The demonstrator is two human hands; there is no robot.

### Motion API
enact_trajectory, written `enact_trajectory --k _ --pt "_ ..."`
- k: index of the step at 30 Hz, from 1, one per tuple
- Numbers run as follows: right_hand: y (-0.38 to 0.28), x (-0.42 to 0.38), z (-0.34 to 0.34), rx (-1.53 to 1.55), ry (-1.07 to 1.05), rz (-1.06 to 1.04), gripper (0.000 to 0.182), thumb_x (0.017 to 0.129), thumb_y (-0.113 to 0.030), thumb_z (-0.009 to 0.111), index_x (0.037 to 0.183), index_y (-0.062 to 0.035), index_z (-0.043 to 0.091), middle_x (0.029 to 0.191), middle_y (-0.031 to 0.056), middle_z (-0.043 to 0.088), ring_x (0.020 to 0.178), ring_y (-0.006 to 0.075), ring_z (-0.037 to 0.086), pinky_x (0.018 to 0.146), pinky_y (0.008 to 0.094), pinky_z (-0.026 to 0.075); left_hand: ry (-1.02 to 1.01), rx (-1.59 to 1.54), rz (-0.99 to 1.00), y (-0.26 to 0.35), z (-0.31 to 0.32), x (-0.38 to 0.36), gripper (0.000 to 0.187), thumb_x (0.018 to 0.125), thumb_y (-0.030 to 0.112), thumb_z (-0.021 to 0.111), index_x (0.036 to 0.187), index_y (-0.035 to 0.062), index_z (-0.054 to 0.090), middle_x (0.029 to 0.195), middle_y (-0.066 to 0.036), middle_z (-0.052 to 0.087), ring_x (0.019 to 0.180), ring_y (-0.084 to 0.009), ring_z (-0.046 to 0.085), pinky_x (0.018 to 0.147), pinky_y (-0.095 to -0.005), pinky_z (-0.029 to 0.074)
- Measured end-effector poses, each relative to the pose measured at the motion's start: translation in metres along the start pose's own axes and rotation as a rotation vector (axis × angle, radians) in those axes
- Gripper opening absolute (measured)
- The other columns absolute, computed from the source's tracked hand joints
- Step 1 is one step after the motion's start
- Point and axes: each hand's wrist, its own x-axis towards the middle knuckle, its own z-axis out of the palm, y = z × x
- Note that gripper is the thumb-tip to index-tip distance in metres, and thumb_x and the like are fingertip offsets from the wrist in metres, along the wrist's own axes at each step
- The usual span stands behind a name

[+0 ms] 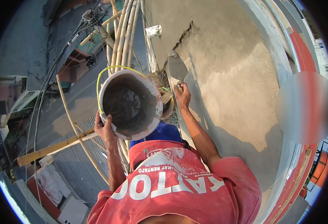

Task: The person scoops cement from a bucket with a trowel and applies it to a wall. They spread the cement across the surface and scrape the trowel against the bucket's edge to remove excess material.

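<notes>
My left hand grips the rim of a bucket at its lower left. The bucket has a yellow handle and is tilted so its dark inside faces me, with a shiny wet patch at the bottom. My right hand is wrapped round the handle of a trowel. The trowel's blade points away from me and is coated with grey mortar. It lies over the near end of a jagged crack in the plastered surface; whether it touches cannot be told.
Bamboo poles run along the left of the plastered surface, and another bamboo pole juts out lower left. Black cables hang beyond. A white container sits by the edge. Behind the held bucket is a second bucket. Roofs lie far below.
</notes>
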Motion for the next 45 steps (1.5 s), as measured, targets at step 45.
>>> enact_trajectory --k 45 --pt "-0.047 0.058 -0.009 0.195 -0.117 0.326 0.032 0.089 -0.033 0.059 0.082 -0.0046 0.047 0.063 0.0029 0.05 0.038 0.0121 0.048 0.034 0.0266 0.038 0.063 -0.024 -0.031 -0.023 -0.03 0.082 0.054 0.077 -0.002 0.067 0.127 -0.0068 0.049 0.111 -0.011 0.06 0.094 -0.0157 0.058 0.086 -0.0263 0.044"
